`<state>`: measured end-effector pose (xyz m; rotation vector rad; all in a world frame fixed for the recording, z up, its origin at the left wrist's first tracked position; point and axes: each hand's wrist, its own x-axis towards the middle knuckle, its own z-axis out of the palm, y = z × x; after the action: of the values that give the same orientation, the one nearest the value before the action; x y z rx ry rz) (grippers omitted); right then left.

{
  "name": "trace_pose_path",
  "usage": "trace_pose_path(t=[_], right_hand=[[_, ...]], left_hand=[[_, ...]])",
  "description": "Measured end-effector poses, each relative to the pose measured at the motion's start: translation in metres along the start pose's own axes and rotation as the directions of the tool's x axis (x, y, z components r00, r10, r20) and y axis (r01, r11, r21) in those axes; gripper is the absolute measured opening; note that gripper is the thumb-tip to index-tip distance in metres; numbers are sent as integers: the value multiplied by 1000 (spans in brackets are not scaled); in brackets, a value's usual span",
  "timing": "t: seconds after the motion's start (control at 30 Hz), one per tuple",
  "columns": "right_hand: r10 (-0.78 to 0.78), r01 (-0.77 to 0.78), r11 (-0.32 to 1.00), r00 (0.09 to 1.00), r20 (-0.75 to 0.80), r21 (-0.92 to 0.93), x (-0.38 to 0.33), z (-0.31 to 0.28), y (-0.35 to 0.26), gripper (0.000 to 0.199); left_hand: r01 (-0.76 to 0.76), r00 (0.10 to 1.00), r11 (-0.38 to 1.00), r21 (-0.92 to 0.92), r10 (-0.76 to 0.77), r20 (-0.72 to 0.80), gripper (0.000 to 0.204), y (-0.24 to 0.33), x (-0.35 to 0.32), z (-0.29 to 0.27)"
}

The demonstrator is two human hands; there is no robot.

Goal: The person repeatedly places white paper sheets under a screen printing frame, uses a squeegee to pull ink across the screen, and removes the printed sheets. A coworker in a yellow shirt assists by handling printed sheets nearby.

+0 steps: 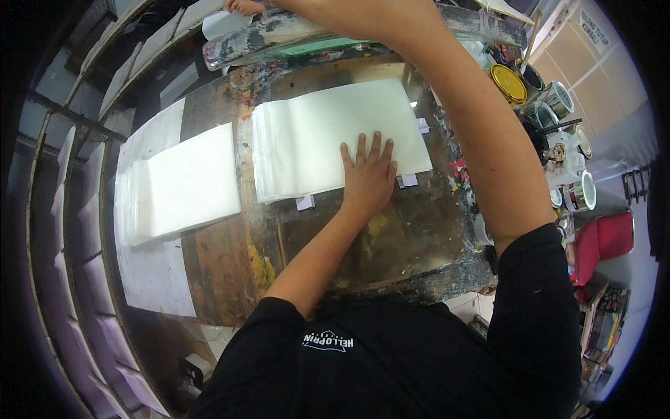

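My left hand (368, 174) lies flat with its fingers spread on the near right part of a stack of white sheets (328, 133). The stack rests on a paint-stained glass-topped printing table (412, 237). My right arm reaches across the table to the far edge. My right hand (244, 6) shows only partly at the top rim, at the paint-smeared bar of a screen frame (279, 35). Its grip is cut off by the picture's edge. Small white paper tabs (305, 202) stick to the glass around the stack.
A second stack of white sheets (185, 183) lies to the left on a wooden board (223, 272). Several open paint cans (558, 98) and a yellow lid (509, 84) crowd the right side. Drying racks (77, 230) curve along the left. A red seat (604, 241) stands at the right.
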<state>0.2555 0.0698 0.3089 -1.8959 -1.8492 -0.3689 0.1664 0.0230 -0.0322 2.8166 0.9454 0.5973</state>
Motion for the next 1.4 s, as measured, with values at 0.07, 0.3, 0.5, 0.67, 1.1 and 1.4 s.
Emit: trace_pose_path(t=[0.07,0.3,0.5,0.67,1.1,1.4], right_hand=[[-45,47,998,997,-69,30,1,3,6,82],[8,-8,1000,1000,-23,27,6,3,-4,76],[-117,122,991,990,-83,56,-1,20,0,78],[-154,164,982,982,-106,90,-35,28,1,67],[-139,106,988,924,355,110,-219,137,10,36],[-62,78,996,960,273,-47,-172,216,32,30]], left_hand=[[10,1000,1000,6,-10,-6,55,1,-2,1],[11,1000,999,-46,-10,12,58,2,-5,-7],[150,970,981,-123,-170,-172,64,-9,-6,-34],[38,791,403,-914,-572,-219,109,-54,2,-160],[526,835,792,-310,-550,14,123,-66,-120,-103],[414,872,844,-342,-475,-116,117,-70,-124,-96]])
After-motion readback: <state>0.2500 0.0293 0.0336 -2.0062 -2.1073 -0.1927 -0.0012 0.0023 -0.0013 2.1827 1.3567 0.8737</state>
